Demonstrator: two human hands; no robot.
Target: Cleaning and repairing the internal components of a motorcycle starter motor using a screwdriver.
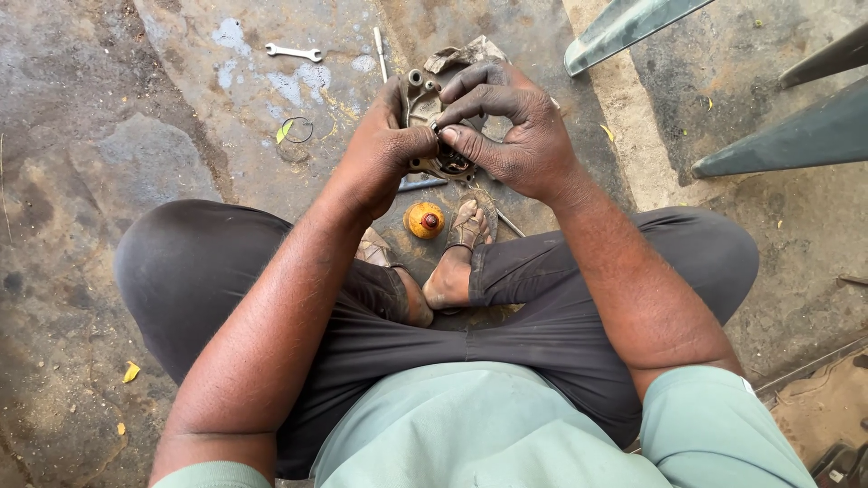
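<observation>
Metal housing (425, 108) held between left hand (384, 145) and right hand (515, 131), above feet. Round cap (424, 220) below it, beside right foot (461, 248). Wrench (294, 52) far upper left; ring (297, 129), possibly wire, nearer.

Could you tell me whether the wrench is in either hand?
No, the wrench lies on the ground, apart from both hands, which hold a metal part.

Stained, cracked concrete floor (108, 136), grey metal legs (796, 136) upper right, daylight

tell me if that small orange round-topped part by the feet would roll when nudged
The small orange domed part probably wobbles rather than rolls, since it seems to sit on a flat base. It looks rigid and compact. The rough concrete floor would likely stop any sliding.
</observation>
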